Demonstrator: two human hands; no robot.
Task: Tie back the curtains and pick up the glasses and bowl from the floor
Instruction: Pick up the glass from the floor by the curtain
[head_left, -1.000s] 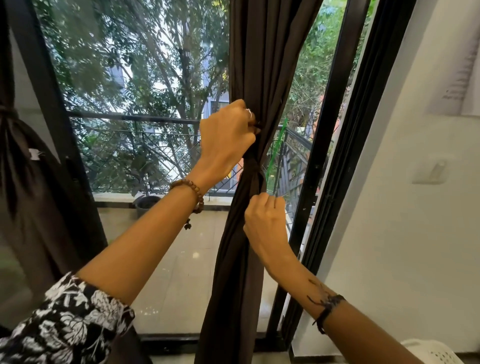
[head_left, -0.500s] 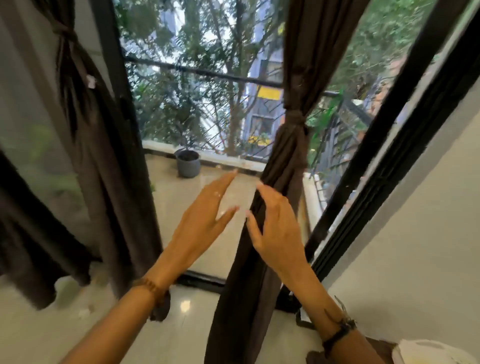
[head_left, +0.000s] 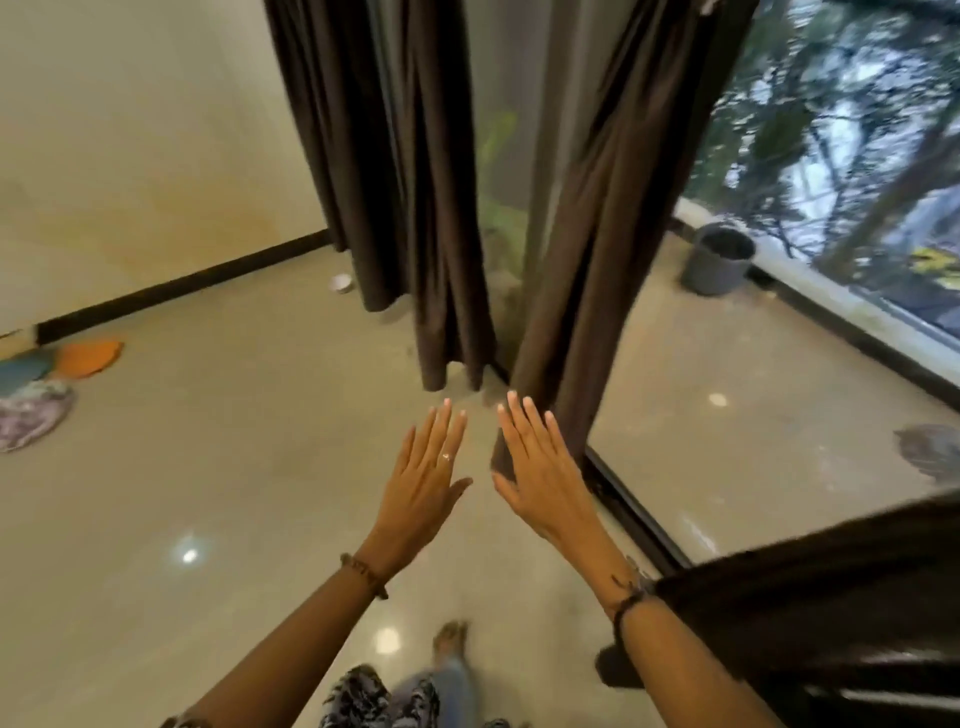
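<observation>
Now both hands are empty and spread flat at lower centre, the left hand (head_left: 423, 480) and right hand (head_left: 540, 475) hovering over the floor (head_left: 234, 467), likely free for picking up. A small white thing, perhaps the bowl (head_left: 342, 283), sits by the left curtain (head_left: 395, 171) in the upper middle.

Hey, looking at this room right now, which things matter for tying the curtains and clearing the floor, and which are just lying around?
Part of the job:
left curtain
right curtain
small white bowl
left hand, open
right hand, open

Just lying about:
orange and patterned cloth items
grey pot outside

No glasses visible.
</observation>
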